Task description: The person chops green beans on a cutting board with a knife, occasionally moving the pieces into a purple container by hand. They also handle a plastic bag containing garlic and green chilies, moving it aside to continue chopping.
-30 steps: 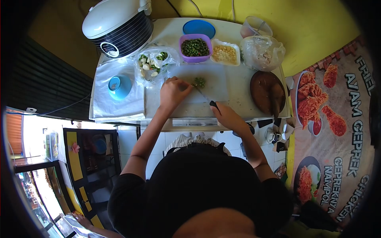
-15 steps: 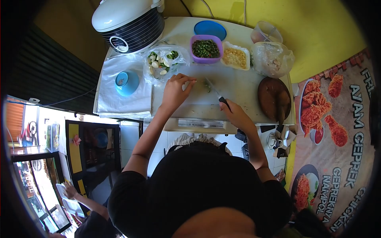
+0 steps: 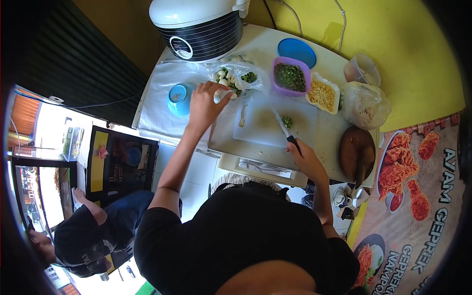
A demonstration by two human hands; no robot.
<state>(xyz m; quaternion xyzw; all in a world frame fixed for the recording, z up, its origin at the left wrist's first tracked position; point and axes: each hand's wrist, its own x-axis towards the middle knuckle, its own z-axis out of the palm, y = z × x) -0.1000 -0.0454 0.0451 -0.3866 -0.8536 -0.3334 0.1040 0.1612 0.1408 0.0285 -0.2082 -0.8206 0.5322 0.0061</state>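
Your right hand (image 3: 306,156) is closed around the black handle of a slim steel knife (image 3: 284,129), its blade lying across the white plastic cutting board (image 3: 268,130) beside a small heap of chopped greens (image 3: 287,121). Your left hand (image 3: 204,102) reaches, fingers loosely curled, into the clear plastic bag of vegetables (image 3: 235,78), just beside a blue bowl (image 3: 178,97) on the white surface (image 3: 162,98).

The person wears a black short-sleeved top; both forearms are bare. The left hand (image 3: 204,101) and right hand (image 3: 307,157) carry no gloves or visible rings.
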